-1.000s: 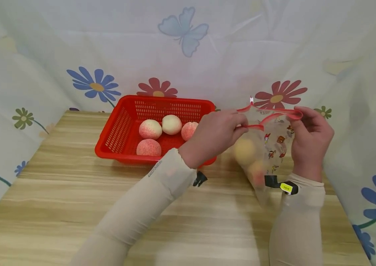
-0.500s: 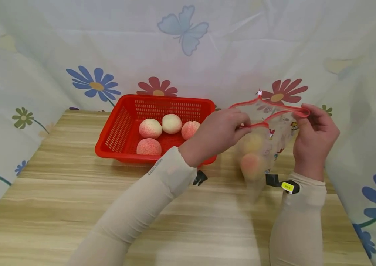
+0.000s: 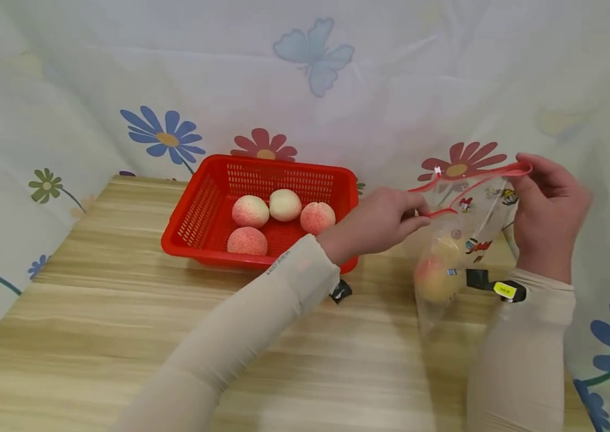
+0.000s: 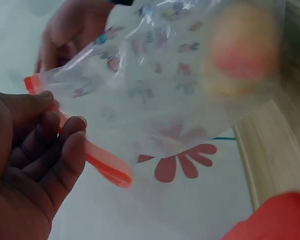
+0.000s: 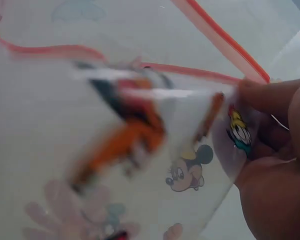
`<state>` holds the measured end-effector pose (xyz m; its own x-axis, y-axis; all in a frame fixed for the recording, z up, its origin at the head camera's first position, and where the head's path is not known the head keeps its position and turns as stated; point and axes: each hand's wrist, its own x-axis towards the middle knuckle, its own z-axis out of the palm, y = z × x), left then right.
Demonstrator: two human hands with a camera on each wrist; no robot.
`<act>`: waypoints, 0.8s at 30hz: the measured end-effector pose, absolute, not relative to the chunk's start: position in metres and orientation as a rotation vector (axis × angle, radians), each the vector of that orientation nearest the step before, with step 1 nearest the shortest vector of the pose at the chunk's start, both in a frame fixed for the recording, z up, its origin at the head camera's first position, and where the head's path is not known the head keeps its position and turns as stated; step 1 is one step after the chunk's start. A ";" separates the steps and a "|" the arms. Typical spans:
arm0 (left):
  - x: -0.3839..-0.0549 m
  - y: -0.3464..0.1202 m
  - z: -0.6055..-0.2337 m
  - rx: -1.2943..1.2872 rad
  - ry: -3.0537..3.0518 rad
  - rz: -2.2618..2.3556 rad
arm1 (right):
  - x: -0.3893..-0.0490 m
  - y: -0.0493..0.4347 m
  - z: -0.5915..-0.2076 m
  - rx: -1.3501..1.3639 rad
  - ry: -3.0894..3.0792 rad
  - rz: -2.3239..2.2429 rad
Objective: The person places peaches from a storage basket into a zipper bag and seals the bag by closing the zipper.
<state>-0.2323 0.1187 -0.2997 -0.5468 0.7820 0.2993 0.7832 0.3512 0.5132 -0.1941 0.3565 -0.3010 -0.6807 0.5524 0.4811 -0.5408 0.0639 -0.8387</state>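
Observation:
A clear zip bag point(image 3: 480, 223) with a red zip edge and cartoon prints hangs between both hands, its mouth parted. Peaches point(image 3: 436, 281), pale yellow and pink, sit low inside it. My left hand point(image 3: 382, 221) pinches the red edge at the near left side of the mouth; the left wrist view shows thumb and fingertips on the red strip point(image 4: 107, 162). At the opposite end, my right hand point(image 3: 553, 219) grips the bag's corner between thumb and fingers. In the right wrist view the printed film point(image 5: 185, 172) runs up to the thumb point(image 5: 272, 97).
Left of the bag stands a red plastic basket point(image 3: 175, 245) holding several peaches point(image 3: 248, 241). Both the basket and the bag are over a light wood table point(image 3: 137, 336). A flower-printed white curtain point(image 3: 391, 102) encloses the back and sides.
Both hands have moved to the right with the bag, the right hand farther, stretching its mouth wider. The peaches inside have shifted. The head view has also turned slightly.

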 end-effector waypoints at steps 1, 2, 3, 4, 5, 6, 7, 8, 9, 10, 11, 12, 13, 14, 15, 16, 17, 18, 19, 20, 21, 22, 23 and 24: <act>-0.232 0.120 -0.302 -1.500 -2.582 -1.000 | -0.194 0.359 -0.297 0.012 -1.581 1.717; -0.231 0.121 -0.304 -1.504 -2.590 -1.015 | -0.194 0.360 -0.293 0.041 -1.607 1.710; -0.231 0.122 -0.305 -1.508 -2.595 -1.032 | -0.193 0.360 -0.289 0.064 -1.632 1.696; -0.230 0.122 -0.307 -1.513 -2.600 -1.048 | -0.192 0.360 -0.286 0.085 -1.649 1.696; -0.229 0.121 -0.307 -1.514 -2.604 -1.068 | -0.191 0.359 -0.284 0.098 -1.674 1.685; -0.229 0.119 -0.308 -1.508 -2.611 -1.081 | -0.190 0.358 -0.282 0.110 -1.697 1.681; -0.230 0.116 -0.308 -1.502 -2.613 -1.093 | -0.190 0.357 -0.282 0.095 -1.736 1.659; -0.230 0.114 -0.309 -1.490 -2.617 -1.106 | -0.189 0.357 -0.283 0.072 -1.777 1.633; -0.231 0.111 -0.309 -1.479 -2.618 -1.123 | -0.188 0.357 -0.285 0.035 -1.831 1.592; -0.232 0.108 -0.309 -1.464 -2.626 -1.129 | -0.186 0.357 -0.289 -0.011 -1.888 1.565; -0.233 0.105 -0.309 -1.445 -2.639 -1.129 | -0.185 0.359 -0.293 -0.063 -1.960 1.521; -0.234 0.102 -0.310 -1.427 -2.650 -1.124 | -0.183 0.361 -0.299 -0.106 -2.035 1.483; -0.235 0.100 -0.309 -1.414 -2.658 -1.120 | -0.182 0.363 -0.305 -0.148 -2.121 1.431; -0.236 0.098 -0.309 -1.400 -2.668 -1.118 | -0.180 0.367 -0.312 -0.157 -2.197 1.399; -0.237 0.096 -0.308 -1.388 -2.681 -1.116 | -0.179 0.370 -0.319 -0.163 -2.277 1.371; -0.237 0.094 -0.308 -1.375 -2.688 -1.109 | -0.178 0.374 -0.325 -0.160 -2.352 1.357; -0.238 0.092 -0.307 -1.362 -2.692 -1.110 | -0.177 0.377 -0.331 -0.143 -2.421 1.338; -0.239 0.090 -0.307 -1.350 -2.691 -1.113 | -0.176 0.380 -0.337 -0.126 -2.484 1.329; -0.240 0.088 -0.307 -1.339 -2.689 -1.119 | -0.175 0.383 -0.342 -0.119 -2.542 1.318; -0.240 0.086 -0.307 -1.326 -2.687 -1.128 | -0.174 0.386 -0.347 -0.119 -2.594 1.307; -0.241 0.085 -0.306 -1.314 -2.686 -1.140 | -0.173 0.387 -0.351 -0.122 -2.629 1.305; -0.242 0.083 -0.307 -1.307 -2.681 -1.149 | -0.173 0.388 -0.354 -0.128 -2.658 1.293; -0.243 0.082 -0.307 -1.300 -2.683 -1.152 | -0.172 0.389 -0.356 -0.136 -2.672 1.283; -0.244 0.082 -0.307 -1.297 -2.681 -1.156 | -0.172 0.390 -0.357 -0.154 -2.676 1.267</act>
